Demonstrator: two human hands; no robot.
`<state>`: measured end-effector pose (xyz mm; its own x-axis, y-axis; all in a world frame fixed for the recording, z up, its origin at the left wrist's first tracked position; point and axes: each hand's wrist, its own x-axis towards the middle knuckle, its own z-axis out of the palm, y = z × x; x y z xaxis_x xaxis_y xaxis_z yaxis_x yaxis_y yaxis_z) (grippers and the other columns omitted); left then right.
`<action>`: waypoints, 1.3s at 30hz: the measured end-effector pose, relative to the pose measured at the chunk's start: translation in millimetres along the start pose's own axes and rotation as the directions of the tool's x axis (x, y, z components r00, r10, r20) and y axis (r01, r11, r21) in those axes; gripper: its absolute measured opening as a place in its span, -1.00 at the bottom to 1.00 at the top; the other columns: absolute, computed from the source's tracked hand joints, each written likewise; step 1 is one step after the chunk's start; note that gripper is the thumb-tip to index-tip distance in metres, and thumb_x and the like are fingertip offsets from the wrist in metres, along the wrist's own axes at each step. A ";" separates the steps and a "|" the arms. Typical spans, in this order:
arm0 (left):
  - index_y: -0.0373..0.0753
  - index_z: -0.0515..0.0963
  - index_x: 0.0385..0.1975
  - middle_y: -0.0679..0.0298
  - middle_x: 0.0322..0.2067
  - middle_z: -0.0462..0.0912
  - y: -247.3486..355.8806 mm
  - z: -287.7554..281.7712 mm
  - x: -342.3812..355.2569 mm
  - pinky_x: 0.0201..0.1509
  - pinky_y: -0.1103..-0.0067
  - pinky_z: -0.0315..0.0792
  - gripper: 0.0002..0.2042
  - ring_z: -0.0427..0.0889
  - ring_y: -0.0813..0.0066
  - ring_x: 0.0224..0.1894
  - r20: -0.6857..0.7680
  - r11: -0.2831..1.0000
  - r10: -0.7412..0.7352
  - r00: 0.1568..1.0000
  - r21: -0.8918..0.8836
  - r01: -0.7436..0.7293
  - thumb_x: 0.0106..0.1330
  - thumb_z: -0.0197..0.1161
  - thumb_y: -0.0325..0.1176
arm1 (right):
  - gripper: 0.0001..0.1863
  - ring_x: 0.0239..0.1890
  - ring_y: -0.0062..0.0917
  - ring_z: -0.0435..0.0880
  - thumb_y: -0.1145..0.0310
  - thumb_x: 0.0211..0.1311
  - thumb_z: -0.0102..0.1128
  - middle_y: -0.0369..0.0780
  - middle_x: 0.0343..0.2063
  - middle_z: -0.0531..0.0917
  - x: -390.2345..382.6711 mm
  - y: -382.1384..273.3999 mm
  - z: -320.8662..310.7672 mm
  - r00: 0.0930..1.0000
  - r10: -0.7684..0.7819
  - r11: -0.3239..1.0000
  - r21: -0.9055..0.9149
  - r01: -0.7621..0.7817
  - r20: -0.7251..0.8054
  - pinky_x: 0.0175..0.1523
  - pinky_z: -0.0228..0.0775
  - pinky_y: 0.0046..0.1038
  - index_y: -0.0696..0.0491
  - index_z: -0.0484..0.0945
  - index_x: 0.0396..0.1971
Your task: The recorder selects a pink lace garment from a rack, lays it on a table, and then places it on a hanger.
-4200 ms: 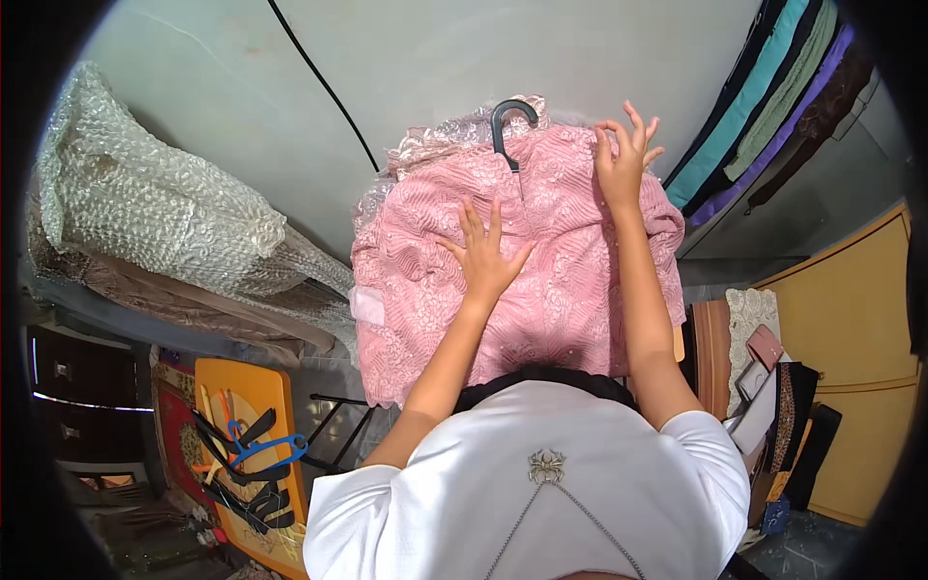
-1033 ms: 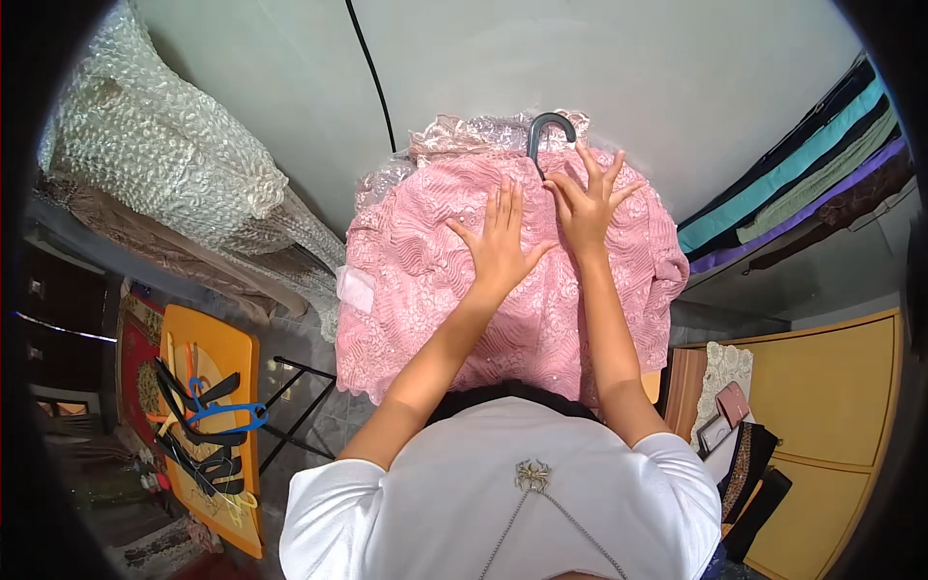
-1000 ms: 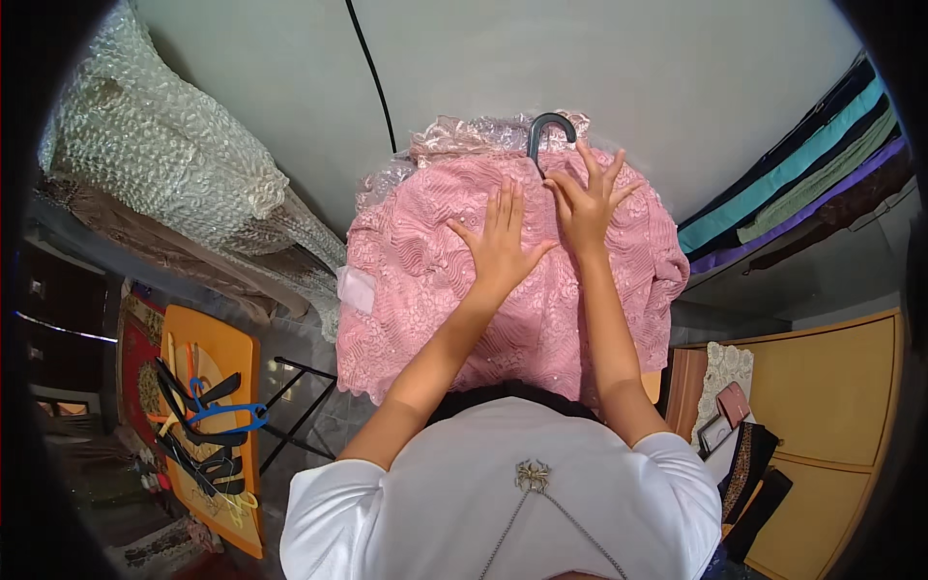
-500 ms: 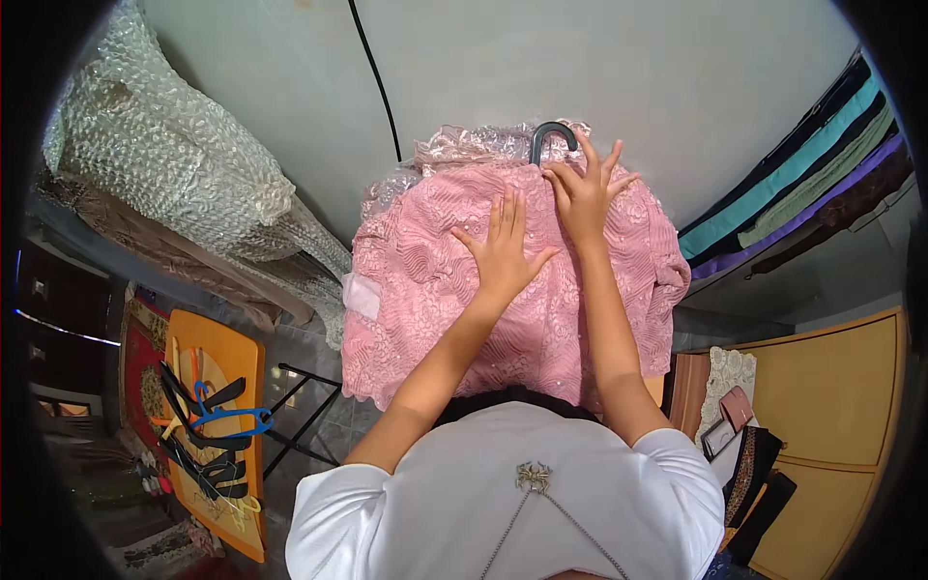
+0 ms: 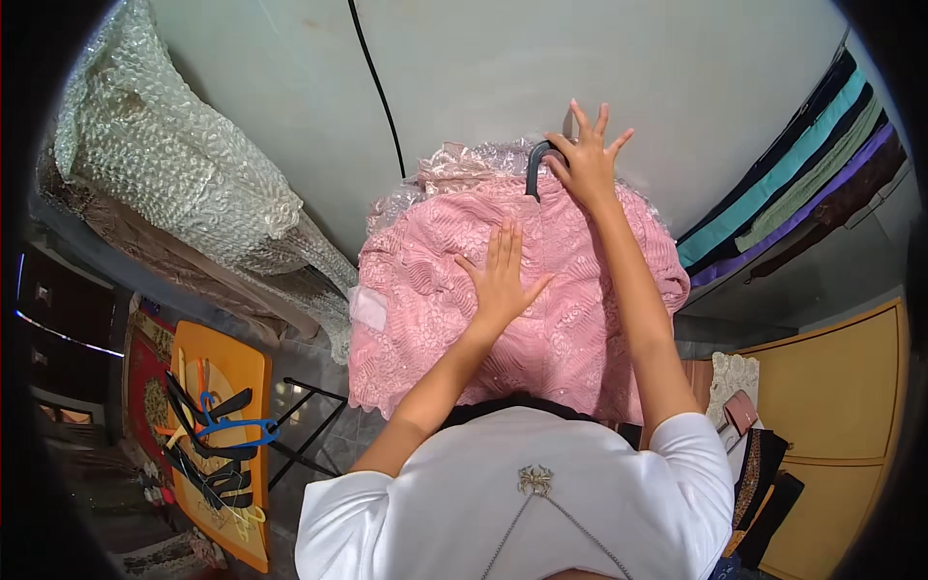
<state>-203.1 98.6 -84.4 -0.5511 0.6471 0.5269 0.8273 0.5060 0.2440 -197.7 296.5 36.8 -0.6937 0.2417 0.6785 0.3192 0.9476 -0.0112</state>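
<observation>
A pink lace blouse (image 5: 435,290) with small shiny beads is spread in front of me. The black hook of a hanger (image 5: 533,174) rises from its neck. On the middle of the blouse my left hand (image 5: 500,280) lies flat, fingers extended. My right hand (image 5: 588,166) is up at the hook: thumb and forefinger close round its curved end, while the other fingers fan out. The rest of the hanger is hidden under the cloth.
Behind the blouse shows silvery-pink lace (image 5: 464,164) against a grey wall. A white textured gown (image 5: 184,145) hangs left. An orange table (image 5: 253,387) holds several hangers. Folded coloured cloths (image 5: 773,217) hang right, above a wooden cabinet (image 5: 831,387).
My right hand has moved up from the cloth beside the neck to the hanger's hook. My left hand stays flat on the blouse, which sits slightly lower in view.
</observation>
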 end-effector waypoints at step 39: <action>0.06 0.37 0.09 0.29 0.25 0.18 -75.7 -36.3 118.3 0.19 -0.22 -0.41 -0.58 0.09 0.19 0.31 -0.192 0.990 0.132 0.973 0.069 -0.120 0.20 0.06 -0.42 | -0.52 0.35 -0.40 -0.01 -0.11 0.20 -0.15 -0.44 0.29 0.12 -130.1 8.7 -29.5 0.951 -0.237 0.972 0.051 0.231 0.199 0.17 -0.66 0.34 -0.44 0.29 0.14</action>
<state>-327.0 116.1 -10.9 -0.4061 0.5866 0.7007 0.8781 0.4627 0.1216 -85.6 267.1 -29.9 -0.8638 0.0472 0.5016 0.1170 0.9872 0.1085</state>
